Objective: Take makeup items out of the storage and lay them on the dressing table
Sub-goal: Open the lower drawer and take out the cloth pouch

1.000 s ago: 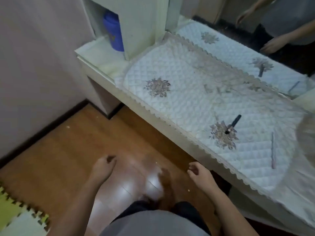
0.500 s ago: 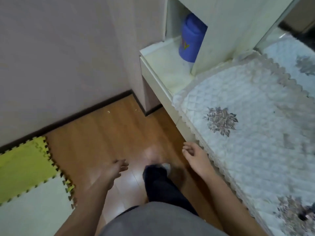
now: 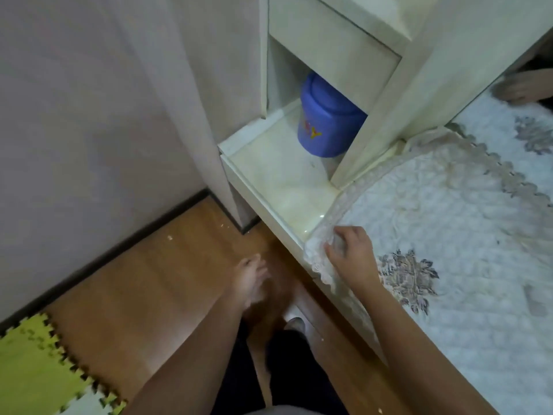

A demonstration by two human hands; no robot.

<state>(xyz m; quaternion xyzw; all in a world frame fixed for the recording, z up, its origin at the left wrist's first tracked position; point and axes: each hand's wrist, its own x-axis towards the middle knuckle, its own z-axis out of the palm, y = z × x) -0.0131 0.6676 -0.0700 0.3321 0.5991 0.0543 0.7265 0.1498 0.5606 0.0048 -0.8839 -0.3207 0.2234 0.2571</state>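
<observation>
Up in the open cubby (image 3: 287,85) at the surface's (image 3: 281,181) left end stands a blue tub (image 3: 326,118), lid on, so its contents cannot be seen; it sits at the back, partly behind the cubby's right wall. No makeup items show. The right hand (image 3: 350,256) pinches the lace edge of the quilted cover (image 3: 449,235) at its front-left corner. The left hand (image 3: 250,278) hangs over the wooden floor (image 3: 134,280), blurred, fingers loose and grasping nothing.

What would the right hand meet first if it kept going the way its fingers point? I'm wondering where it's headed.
Probably the bare tabletop past the lace cloth edge it touches; further on, the blue tub. Depth is unclear.
</observation>
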